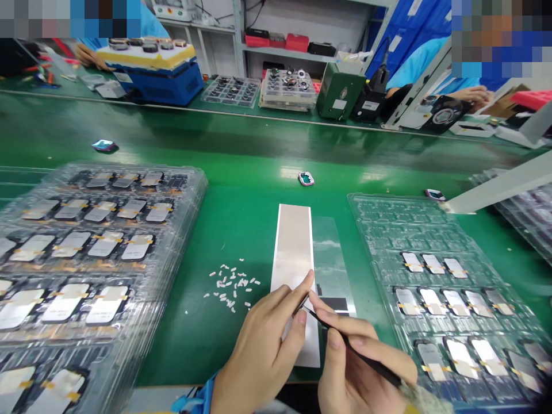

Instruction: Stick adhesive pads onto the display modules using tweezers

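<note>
The right hand [356, 368] clamps black tweezers [366, 357], their tip just beside the left hand [263, 345], whose fingers lie over a pale strip [293, 247] near the front edge of the green table [185, 356] (better to keep the tip low and steady), but I cannot tell if they grip it.

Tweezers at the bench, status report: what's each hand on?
Left hand on pale strip. Right hand gripping black tweezers, tip near strip. White bits beside strip.
</note>
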The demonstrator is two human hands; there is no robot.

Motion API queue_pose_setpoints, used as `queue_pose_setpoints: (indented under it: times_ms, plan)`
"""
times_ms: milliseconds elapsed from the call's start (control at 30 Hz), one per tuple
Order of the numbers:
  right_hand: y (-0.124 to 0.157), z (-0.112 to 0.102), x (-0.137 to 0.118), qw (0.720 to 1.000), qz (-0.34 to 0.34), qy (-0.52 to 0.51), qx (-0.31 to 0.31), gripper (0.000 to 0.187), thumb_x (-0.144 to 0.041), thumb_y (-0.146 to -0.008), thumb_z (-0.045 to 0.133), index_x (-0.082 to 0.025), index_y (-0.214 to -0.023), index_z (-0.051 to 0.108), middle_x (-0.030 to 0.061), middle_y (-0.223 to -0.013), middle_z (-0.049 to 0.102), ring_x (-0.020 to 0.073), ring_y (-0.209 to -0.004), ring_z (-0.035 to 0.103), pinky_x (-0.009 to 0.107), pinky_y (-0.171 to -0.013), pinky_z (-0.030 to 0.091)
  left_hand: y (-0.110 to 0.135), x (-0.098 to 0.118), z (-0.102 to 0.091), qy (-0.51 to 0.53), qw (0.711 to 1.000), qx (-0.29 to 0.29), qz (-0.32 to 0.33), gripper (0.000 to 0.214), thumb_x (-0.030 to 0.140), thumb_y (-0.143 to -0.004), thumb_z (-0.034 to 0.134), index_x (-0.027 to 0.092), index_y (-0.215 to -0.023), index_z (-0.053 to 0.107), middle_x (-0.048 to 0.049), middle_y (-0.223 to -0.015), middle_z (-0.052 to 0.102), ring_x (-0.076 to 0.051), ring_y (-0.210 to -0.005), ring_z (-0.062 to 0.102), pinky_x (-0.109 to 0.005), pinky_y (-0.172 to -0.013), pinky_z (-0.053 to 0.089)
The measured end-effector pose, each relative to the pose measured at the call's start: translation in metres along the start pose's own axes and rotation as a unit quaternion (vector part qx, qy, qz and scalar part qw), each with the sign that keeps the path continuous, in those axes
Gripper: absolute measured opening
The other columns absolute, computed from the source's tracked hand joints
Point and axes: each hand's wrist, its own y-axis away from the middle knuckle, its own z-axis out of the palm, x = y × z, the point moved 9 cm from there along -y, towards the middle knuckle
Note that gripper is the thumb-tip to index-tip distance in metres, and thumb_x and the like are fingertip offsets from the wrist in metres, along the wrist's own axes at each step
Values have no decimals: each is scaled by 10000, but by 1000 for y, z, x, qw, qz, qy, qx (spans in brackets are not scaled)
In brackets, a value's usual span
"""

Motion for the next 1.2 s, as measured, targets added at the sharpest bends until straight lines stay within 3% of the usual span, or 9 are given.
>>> queue_pose_setpoints:
  times_ms: [200, 467, 633, 800, 1100, 1200]
  plan:
    - [-1, 1, -3, 1000, -6, -17, -4, 368, 130, -800, 513, -165, -1021, 503, 42, -934, 738, 208, -904, 752, 362, -793, 679, 1, 1, -1, -14, 1000, 2, -1, 521, 262, -1038, 357, 333, -1552, 313, -50, -1129, 644, -208, -1038, 605, -335, -940, 494]
    - [-4, 0, -1, 1000, 12, -27, -5, 349, 126, -808, 512, -162, -1005, 509, 42, -906, 733, 199, -894, 750, 349, -811, 671, 1, 4, -3, -23, 1000, 5, 5, 516, 261, -1034, 386, 319, -1544, 337, -47, -1037, 631, -209, -997, 610, -311, -874, 495]
    - [-6, -4, 3, 998, 44, -45, 15, 280, 65, -874, 489, -173, -1023, 494, 50, -876, 728, 193, -832, 748, 360, -760, 679, -1, 5, -4, -12, 1000, 19, 19, 496, 181, -1022, 395, 326, -1495, 429, -13, -896, 612, -160, -795, 592, -261, -734, 485]
    - [-5, -1, -2, 998, 29, -46, 8, 297, 86, -866, 483, -173, -1009, 507, 46, -883, 732, 183, -835, 748, 358, -797, 674, -3, 4, -6, -11, 999, 30, 18, 528, 130, -986, 416, 336, -1469, 470, 10, -826, 587, -136, -672, 535, -235, -644, 451]
    - [1, 2, -5, 1000, 14, -25, -1, 315, 92, -858, 505, -180, -1018, 513, 45, -918, 724, 194, -907, 744, 339, -783, 672, -4, 2, -4, -28, 999, 27, 13, 519, 150, -991, 423, 337, -1473, 465, 5, -832, 614, -143, -725, 595, -229, -665, 483]
    - [-2, -4, 2, 999, 40, -32, 5, 247, 20, -917, 500, -200, -1029, 495, 38, -909, 709, 191, -910, 735, 363, -805, 655, -2, 4, -5, -27, 999, 23, 25, 484, 181, -1007, 424, 328, -1466, 470, -22, -980, 684, -157, -856, 657, -239, -761, 524]
